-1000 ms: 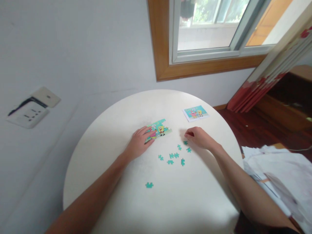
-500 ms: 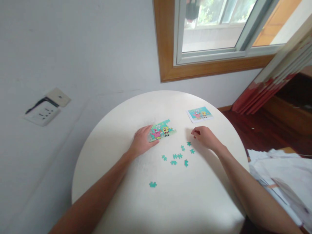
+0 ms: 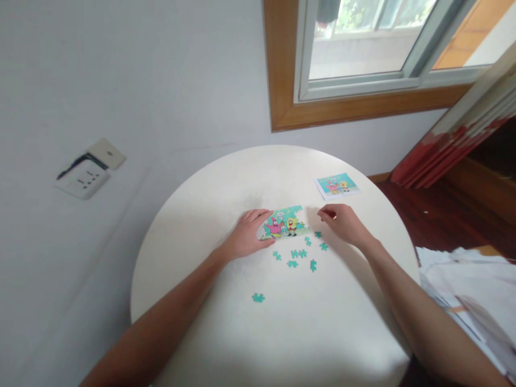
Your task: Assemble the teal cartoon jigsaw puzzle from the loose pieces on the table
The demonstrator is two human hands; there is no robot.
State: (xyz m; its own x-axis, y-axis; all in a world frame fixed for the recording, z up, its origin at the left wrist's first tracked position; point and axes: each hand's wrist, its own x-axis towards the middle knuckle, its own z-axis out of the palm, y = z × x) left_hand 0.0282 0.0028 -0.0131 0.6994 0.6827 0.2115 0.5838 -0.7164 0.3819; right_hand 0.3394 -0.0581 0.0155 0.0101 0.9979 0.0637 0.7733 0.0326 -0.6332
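Note:
A partly built cartoon jigsaw (image 3: 287, 222) lies near the middle of a round white table (image 3: 226, 193). My left hand (image 3: 249, 235) rests flat against the jigsaw's left edge, fingers stretched out. My right hand (image 3: 343, 223) hovers just right of the jigsaw with its fingers curled in a pinch; what they hold is too small to make out. Several loose teal pieces (image 3: 300, 253) lie in front of the jigsaw between my hands. One teal piece (image 3: 258, 297) lies apart, nearer to me.
A small reference picture card (image 3: 336, 185) lies at the table's far right. Behind the table are a white wall with a socket plate (image 3: 86, 172) and a wood-framed window (image 3: 363, 102). A red-and-white curtain (image 3: 455, 134) hangs at right. White papers (image 3: 471, 290) lie lower right.
The view has shifted, so everything sits further right in the frame. My right hand moved slightly toward the jigsaw's right edge. My left hand stays on the jigsaw's left side.

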